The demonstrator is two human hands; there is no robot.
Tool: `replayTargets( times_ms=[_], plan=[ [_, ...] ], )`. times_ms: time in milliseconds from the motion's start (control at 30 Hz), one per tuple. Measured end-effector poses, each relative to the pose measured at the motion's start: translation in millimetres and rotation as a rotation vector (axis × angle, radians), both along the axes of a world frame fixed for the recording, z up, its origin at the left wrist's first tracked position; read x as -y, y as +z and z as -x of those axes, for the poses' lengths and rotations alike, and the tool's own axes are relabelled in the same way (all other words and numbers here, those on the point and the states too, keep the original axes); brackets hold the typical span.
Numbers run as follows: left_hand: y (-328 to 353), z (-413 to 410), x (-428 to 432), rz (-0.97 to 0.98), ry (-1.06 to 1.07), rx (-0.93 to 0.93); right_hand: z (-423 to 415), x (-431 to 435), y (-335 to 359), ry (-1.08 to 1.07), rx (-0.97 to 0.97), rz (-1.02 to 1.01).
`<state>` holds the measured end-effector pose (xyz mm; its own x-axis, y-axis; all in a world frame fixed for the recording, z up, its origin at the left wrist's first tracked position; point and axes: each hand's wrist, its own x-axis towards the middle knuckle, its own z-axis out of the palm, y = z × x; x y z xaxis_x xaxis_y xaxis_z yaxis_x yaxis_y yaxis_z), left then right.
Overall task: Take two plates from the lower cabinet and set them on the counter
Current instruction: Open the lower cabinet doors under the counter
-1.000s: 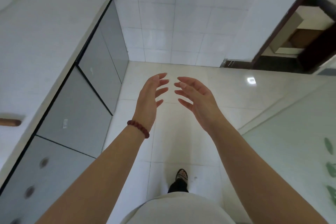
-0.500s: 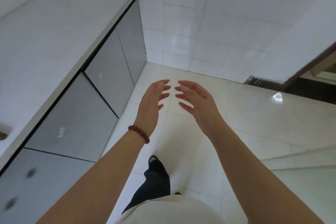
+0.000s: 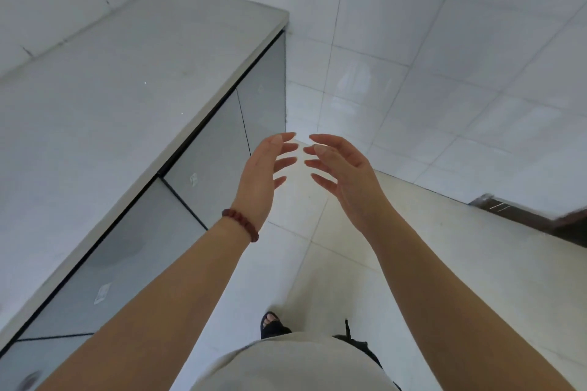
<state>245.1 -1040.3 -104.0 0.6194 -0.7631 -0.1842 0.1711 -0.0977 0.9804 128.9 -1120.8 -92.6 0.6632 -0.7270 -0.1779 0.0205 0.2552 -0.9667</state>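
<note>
Approach step: my left hand [image 3: 260, 178] and right hand [image 3: 346, 174] are empty, fingers loosely spread, palms facing, tips apart. lower cabinet [image 3: 206, 162] at 9 o'clock, doors closed; plates unseen, presumably inside. counter [image 3: 111, 105] at 10 o'clock. Next: stoop, open a door.

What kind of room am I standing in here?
Most likely a home kitchen: a long grey counter runs along the left above flat-fronted lower cabinet doors, all shut, with white tiled walls and a pale tiled floor.
</note>
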Motion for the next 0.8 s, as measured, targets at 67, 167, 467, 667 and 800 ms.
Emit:
replayTargets(
  times_ms=[67,167,467,667,800],
  plan=[
    [1.0,-13.0,13.0,-0.004,0.023,0.003,-17.2,16.3,-0.2,0.028,0.005,-0.001],
    [0.6,-30.4,31.7,-0.014,0.061,0.01,-41.2,41.9,-2.6,0.074,0.004,0.0],
    [-7.8,-70.5,99.7,-0.05,0.344,0.024,-118.3,137.4,-10.6,0.369,-0.012,-0.018],
    [-10.4,-78.5,148.5,-0.057,0.633,-0.025,-160.6,195.8,-15.0,0.611,-0.043,-0.044],
    [-16.6,-82.7,158.3,-0.069,0.783,-0.036,-183.1,212.6,-27.8,0.754,-0.049,-0.075]
  ],
)
